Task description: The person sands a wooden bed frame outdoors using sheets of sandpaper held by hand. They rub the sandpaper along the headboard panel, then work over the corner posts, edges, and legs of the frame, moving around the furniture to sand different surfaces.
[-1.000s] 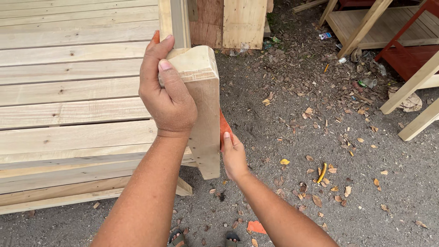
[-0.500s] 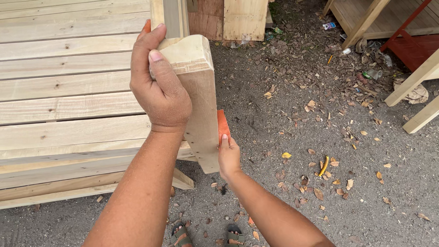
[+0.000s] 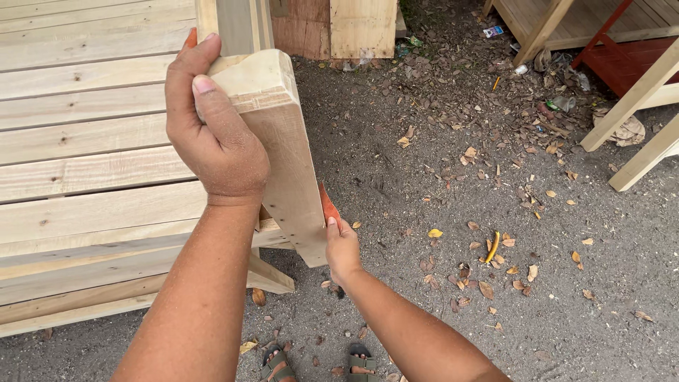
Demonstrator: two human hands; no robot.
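My left hand (image 3: 216,131) grips the top of a pale wooden armrest block (image 3: 283,155) at the end of a slatted wooden bench (image 3: 92,155). An orange edge shows behind its fingers at the top. My right hand (image 3: 343,247) is lower down on the right side of the block and presses a small orange sheet, like sandpaper (image 3: 329,206), against the wood. An upright post (image 3: 237,25) rises behind the block.
Dark dirt ground with scattered dry leaves (image 3: 488,247) lies to the right. Other unfinished wooden furniture legs (image 3: 636,92) and a red piece (image 3: 612,60) stand at the top right. A plywood panel (image 3: 362,28) stands behind. My sandalled feet (image 3: 318,364) show at the bottom.
My right hand with the orange sheet has slid slightly along the block's side. My left hand keeps its grip; the view has shifted a little.
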